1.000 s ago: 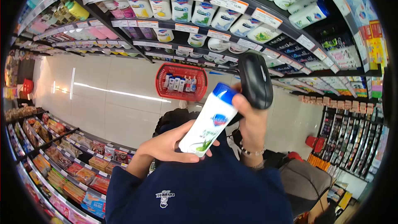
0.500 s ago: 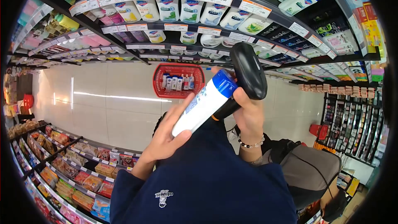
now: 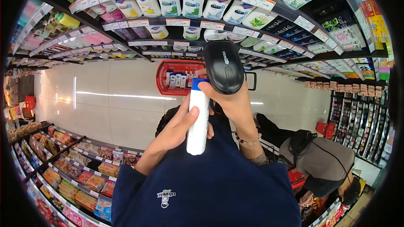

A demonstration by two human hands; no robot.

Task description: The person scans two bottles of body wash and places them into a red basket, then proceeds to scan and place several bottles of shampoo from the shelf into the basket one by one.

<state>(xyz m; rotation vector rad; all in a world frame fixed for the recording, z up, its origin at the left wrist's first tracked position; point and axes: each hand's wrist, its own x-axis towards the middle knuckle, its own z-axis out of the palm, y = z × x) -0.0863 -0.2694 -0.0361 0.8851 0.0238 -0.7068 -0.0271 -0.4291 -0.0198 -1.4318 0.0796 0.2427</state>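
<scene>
A white bottle with a blue cap [image 3: 198, 122] is upright in front of my chest, its narrow side toward me. My left hand [image 3: 174, 128] is wrapped round its body, thumb across the white surface. At the capped end my right hand [image 3: 225, 101] has its thumb and fingers on the bottle, and a black handheld scanner [image 3: 225, 67] sits in the same hand, its head above the bottle. The scanner hides part of the right fingers.
A red basket [image 3: 162, 80] with several bottles stands on the floor by the shelf [image 3: 168, 22] of bottles. Packaged food fills the lower-left shelves [image 3: 94, 172]. Another person [image 3: 317, 155] bends at the lower right, near a red basket [image 3: 296, 178].
The bottle has turned from slanted to nearly upright and moved slightly down. The scanner has shifted left with my right hand. The other person has moved and bent lower.
</scene>
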